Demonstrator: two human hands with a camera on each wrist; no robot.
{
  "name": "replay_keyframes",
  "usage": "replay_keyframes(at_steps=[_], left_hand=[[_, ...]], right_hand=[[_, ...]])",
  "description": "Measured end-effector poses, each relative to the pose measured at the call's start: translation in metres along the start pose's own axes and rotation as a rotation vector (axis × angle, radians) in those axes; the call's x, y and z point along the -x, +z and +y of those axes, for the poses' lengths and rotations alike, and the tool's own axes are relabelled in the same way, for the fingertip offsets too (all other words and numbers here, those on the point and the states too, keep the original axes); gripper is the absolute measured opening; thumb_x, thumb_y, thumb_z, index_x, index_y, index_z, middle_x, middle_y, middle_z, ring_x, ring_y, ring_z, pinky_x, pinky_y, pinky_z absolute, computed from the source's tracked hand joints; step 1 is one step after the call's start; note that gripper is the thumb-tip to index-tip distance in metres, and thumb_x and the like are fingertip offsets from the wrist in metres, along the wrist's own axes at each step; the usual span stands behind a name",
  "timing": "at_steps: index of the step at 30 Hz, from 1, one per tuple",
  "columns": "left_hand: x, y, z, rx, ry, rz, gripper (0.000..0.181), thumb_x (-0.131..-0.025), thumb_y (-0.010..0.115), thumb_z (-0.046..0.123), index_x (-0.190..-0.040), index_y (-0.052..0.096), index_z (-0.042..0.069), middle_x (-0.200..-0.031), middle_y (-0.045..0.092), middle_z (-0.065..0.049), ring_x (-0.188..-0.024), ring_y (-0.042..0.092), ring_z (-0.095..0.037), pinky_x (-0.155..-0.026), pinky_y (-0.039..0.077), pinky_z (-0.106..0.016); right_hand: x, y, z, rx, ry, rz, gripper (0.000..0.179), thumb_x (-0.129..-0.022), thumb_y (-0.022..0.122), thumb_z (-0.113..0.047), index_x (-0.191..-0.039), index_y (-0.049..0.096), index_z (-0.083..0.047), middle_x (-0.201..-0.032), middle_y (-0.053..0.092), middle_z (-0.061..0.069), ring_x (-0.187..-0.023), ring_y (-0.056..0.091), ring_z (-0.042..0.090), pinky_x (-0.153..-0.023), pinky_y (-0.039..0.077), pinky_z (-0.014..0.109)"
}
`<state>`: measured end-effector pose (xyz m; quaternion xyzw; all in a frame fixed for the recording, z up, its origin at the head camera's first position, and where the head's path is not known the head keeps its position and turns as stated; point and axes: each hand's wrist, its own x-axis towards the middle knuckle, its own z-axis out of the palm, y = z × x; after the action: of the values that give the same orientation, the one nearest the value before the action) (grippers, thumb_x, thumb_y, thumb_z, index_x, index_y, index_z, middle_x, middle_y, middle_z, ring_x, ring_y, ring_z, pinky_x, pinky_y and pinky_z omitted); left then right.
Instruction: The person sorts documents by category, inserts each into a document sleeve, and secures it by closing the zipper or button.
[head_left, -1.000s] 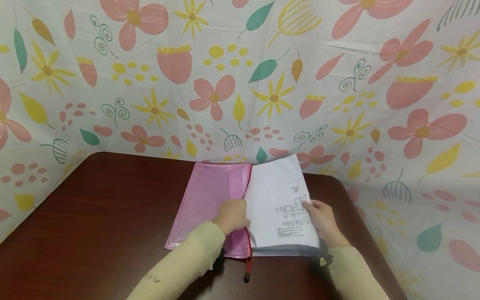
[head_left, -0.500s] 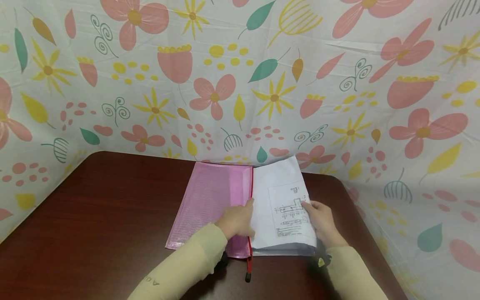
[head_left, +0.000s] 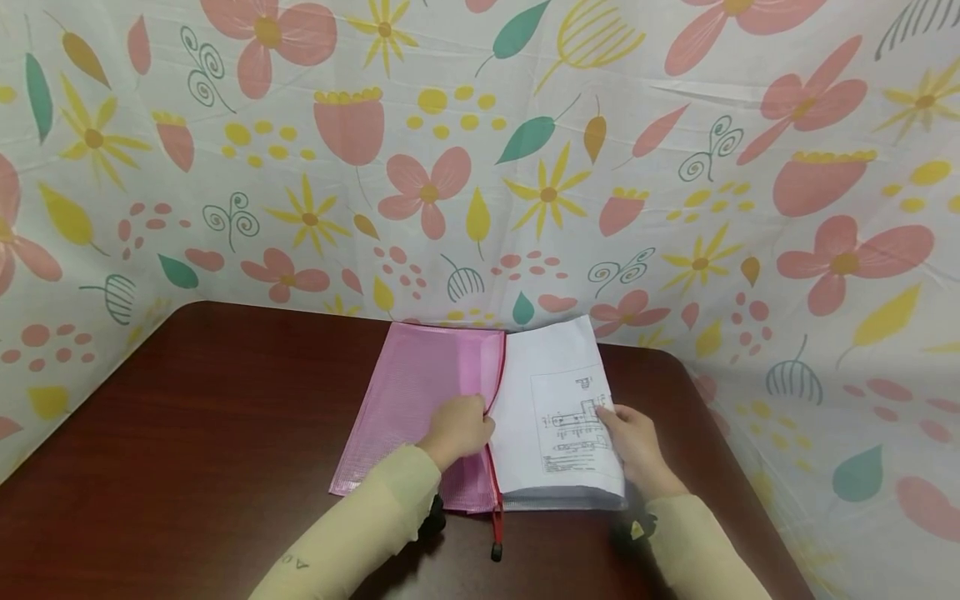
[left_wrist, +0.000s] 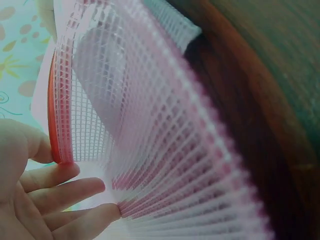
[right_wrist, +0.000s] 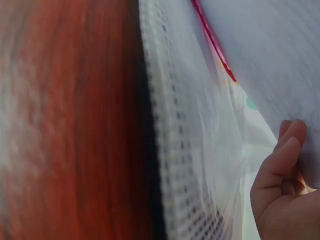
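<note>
A pink mesh zipper pouch (head_left: 420,375) lies on the table with its red-zipped edge facing right. My left hand (head_left: 455,429) pinches that edge between thumb and index finger, and the other fingers are spread in the left wrist view, where the mesh (left_wrist: 150,100) bows out. White paper (head_left: 521,417) printed with a line drawing reaches up to the zipper. On its right side, my right hand (head_left: 636,442) holds the paper between thumb and fingers. Clear mesh (right_wrist: 175,165) lies below the paper, its strip showing along the near edge. The paper's left edge is hidden behind the zipper.
A red cord with a black zipper pull (head_left: 497,552) hangs toward the near side of the dark brown table (head_left: 187,425). Floral cloth (head_left: 450,167) rises behind the table and along both sides.
The paper and my right hand have shifted slightly left. My left fingers, stretched along the zipper half a second ago, now pinch its edge and draw it left.
</note>
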<state>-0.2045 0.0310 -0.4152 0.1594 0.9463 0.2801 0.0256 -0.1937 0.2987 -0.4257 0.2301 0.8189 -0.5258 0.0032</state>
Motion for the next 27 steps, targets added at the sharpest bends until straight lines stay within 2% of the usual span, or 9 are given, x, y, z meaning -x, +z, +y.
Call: replay_keyframes(at_steps=[12, 18, 21, 27], left_hand=[[-0.003, -0.001, 0.004, 0.025, -0.067, 0.049, 0.027, -0.086, 0.054, 0.016, -0.061, 0.043, 0.013, -0.055, 0.039, 0.002, -0.051, 0.040, -0.014, -0.044, 0.035, -0.030], [-0.004, -0.002, 0.008, 0.069, -0.090, 0.081, 0.024, -0.085, 0.054, 0.016, -0.063, 0.047, 0.011, -0.056, 0.043, 0.001, -0.050, 0.041, -0.015, -0.044, 0.034, -0.029], [-0.004, -0.002, 0.007, 0.079, -0.081, 0.081, 0.026, -0.085, 0.054, 0.015, -0.061, 0.045, 0.012, -0.055, 0.041, 0.001, -0.049, 0.040, -0.014, -0.044, 0.033, -0.028], [-0.003, -0.002, 0.001, 0.087, -0.067, 0.039, 0.030, -0.086, 0.054, 0.014, -0.060, 0.040, 0.014, -0.055, 0.036, 0.003, -0.049, 0.036, -0.013, -0.045, 0.031, -0.026]], right_hand=[[0.006, 0.016, -0.002, -0.019, 0.009, 0.032, 0.046, -0.097, 0.050, -0.034, -0.129, 0.051, -0.001, -0.101, 0.062, 0.010, -0.075, 0.059, 0.014, -0.063, 0.049, 0.026], [0.007, 0.024, 0.000, 0.018, 0.011, 0.025, 0.044, -0.096, 0.051, -0.035, -0.125, 0.053, -0.002, -0.098, 0.062, 0.009, -0.074, 0.058, 0.014, -0.061, 0.048, 0.026], [0.005, 0.020, -0.001, 0.057, -0.014, -0.015, 0.045, -0.096, 0.052, -0.034, -0.125, 0.054, -0.001, -0.095, 0.063, 0.009, -0.071, 0.060, 0.014, -0.060, 0.049, 0.027], [-0.003, 0.002, -0.002, 0.119, -0.080, -0.183, 0.053, -0.097, 0.049, -0.036, -0.130, 0.050, 0.005, -0.094, 0.066, 0.012, -0.069, 0.064, 0.015, -0.060, 0.053, 0.030]])
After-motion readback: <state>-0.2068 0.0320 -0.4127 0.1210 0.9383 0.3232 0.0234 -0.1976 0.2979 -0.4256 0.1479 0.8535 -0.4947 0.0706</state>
